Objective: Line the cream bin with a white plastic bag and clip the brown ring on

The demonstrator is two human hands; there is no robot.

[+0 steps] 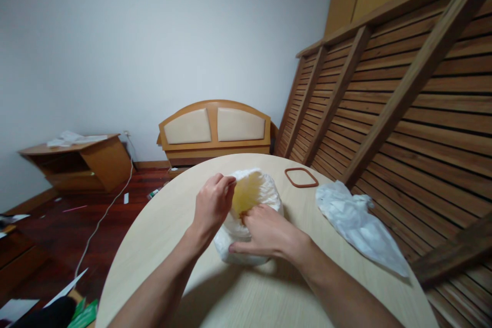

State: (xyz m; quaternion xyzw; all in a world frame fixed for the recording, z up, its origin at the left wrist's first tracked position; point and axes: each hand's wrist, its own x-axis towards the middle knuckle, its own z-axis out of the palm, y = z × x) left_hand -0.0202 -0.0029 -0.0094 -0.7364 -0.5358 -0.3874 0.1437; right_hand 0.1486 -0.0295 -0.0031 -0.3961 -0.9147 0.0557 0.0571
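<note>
A white plastic bag [271,190] lines a bin with a yellow inside [246,192], in the middle of the round table. The bag's edge is folded over the rim and hangs down the outside. My left hand [215,197] is closed in a pinch on the bag at the left of the rim. Across the near rim lies my right hand [265,230], its fingers reaching inside and its thumb outside against the bag, closed over the edge. Its fingertips are partly hidden inside the bin.
On the pale round table [154,246] lie a brown square ring [302,185] at the back right and a crumpled white plastic bag [357,220] at the right edge. A slatted wooden frame [384,107] leans at the right. A headboard [215,128] stands behind.
</note>
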